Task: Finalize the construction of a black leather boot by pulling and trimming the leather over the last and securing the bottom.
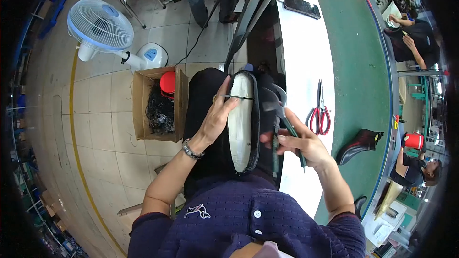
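A black shoe [241, 119], turned sole-up with its pale insole showing, is held on the lap just left of the white bench [306, 67]. It is steadied by the left hand [217, 114], whose fingers are closed along its left edge. Pincers [282, 119] are gripped in the right hand [299, 143] at the shoe's right edge. On the bench, beyond the shoe, red scissors [320, 112] and a phone [301, 6] are laid. A cardboard box [160, 102] is seen left of the shoe.
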`<control>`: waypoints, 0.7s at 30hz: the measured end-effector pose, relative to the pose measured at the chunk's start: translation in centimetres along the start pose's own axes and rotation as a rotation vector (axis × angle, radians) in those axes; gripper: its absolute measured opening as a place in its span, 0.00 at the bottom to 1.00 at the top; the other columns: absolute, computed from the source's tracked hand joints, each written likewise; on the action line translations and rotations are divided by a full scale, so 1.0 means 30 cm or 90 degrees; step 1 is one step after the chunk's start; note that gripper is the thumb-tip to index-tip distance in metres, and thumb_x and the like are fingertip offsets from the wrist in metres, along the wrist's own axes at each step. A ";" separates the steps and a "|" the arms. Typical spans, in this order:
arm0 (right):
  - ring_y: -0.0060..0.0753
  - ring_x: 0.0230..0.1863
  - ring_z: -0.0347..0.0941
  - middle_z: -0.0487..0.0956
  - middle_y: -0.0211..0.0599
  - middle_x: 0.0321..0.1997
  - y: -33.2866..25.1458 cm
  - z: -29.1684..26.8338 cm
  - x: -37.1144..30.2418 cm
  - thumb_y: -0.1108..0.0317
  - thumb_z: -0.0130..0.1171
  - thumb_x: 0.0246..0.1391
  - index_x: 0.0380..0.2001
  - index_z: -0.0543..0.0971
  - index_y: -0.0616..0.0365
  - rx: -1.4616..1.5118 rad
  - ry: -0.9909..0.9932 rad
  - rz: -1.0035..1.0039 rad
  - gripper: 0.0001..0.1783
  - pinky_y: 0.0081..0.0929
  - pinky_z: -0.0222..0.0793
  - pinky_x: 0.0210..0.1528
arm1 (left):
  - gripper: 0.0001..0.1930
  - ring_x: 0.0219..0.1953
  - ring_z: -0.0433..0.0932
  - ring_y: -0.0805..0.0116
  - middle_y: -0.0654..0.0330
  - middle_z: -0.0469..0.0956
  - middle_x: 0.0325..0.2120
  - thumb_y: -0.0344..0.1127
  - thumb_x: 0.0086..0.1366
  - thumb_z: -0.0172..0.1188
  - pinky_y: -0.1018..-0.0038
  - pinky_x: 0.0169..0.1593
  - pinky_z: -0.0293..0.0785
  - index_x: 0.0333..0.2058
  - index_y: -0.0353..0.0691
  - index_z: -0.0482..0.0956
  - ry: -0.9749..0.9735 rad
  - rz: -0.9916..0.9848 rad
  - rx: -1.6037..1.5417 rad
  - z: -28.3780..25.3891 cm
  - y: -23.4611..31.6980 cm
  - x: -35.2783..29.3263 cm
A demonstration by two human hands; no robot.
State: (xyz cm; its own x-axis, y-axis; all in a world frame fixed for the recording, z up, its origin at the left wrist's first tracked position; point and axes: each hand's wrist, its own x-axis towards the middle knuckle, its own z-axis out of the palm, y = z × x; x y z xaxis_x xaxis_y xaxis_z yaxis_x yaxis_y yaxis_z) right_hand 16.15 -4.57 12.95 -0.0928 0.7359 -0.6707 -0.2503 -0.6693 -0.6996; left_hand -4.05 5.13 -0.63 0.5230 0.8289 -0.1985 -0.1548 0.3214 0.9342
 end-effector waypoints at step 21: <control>0.23 0.30 0.71 0.70 0.32 0.30 -0.051 0.049 0.164 0.64 0.45 0.67 0.70 0.40 0.52 -0.238 -0.045 0.013 0.36 0.26 0.74 0.30 | 0.18 0.48 0.75 0.67 0.53 0.77 0.45 0.36 0.69 0.45 0.74 0.52 0.68 0.52 0.34 0.73 0.053 0.061 0.153 0.044 0.072 0.137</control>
State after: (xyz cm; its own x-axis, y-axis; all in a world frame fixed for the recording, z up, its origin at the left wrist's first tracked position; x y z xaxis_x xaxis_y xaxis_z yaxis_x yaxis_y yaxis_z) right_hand 14.66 0.21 11.08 -0.1631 0.7183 -0.6763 0.1195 -0.6661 -0.7362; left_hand -1.13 8.62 0.96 0.4433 0.8882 -0.1207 0.0092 0.1302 0.9915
